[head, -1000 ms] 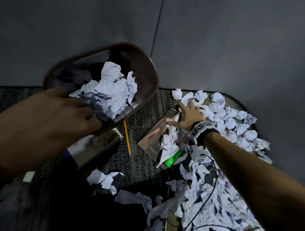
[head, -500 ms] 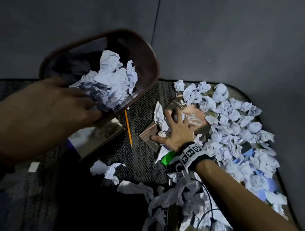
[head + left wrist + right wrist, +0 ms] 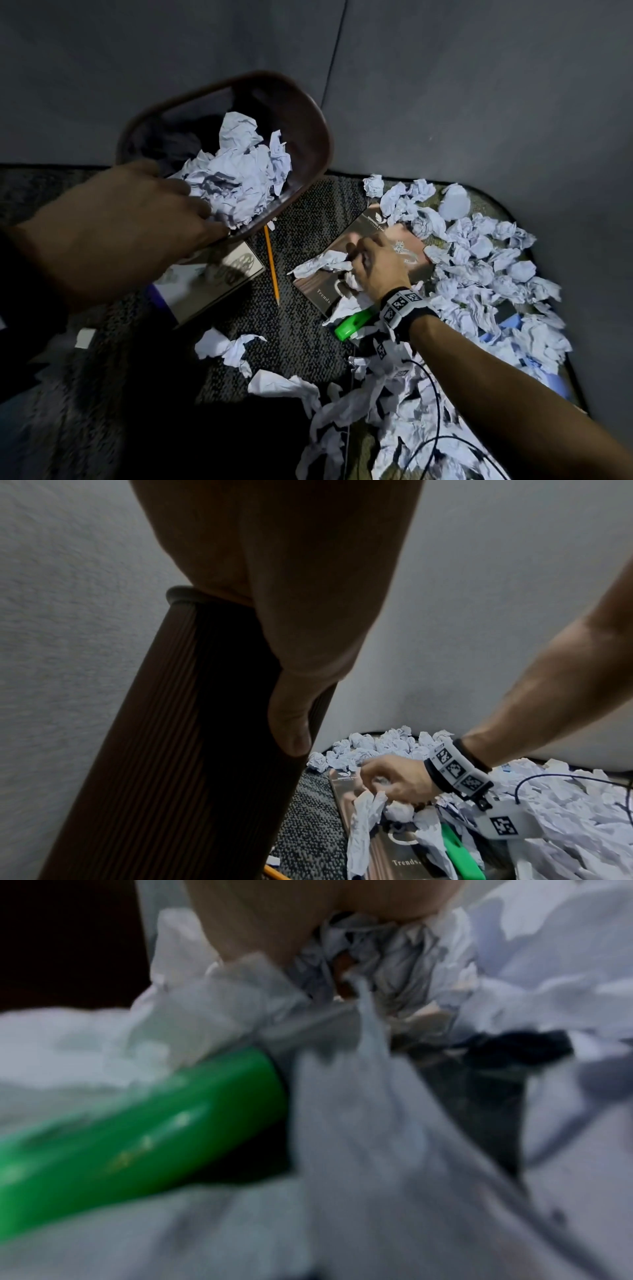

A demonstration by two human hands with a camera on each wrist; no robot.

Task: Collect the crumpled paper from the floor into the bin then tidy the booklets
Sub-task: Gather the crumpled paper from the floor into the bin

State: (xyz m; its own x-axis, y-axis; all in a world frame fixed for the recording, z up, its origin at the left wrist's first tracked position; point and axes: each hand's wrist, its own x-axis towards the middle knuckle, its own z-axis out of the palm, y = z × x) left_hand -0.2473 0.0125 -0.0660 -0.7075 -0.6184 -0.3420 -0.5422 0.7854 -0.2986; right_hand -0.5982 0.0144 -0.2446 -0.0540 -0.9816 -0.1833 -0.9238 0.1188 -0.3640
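Clutching crumpled paper (image 3: 346, 274), right hand (image 3: 373, 263)

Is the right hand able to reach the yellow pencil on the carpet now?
Probably not yet: the right hand grips crumpled white paper over the brown booklet. The yellow pencil lies uncovered on the carpet beside the booklet, so the way is free once the hand empties.
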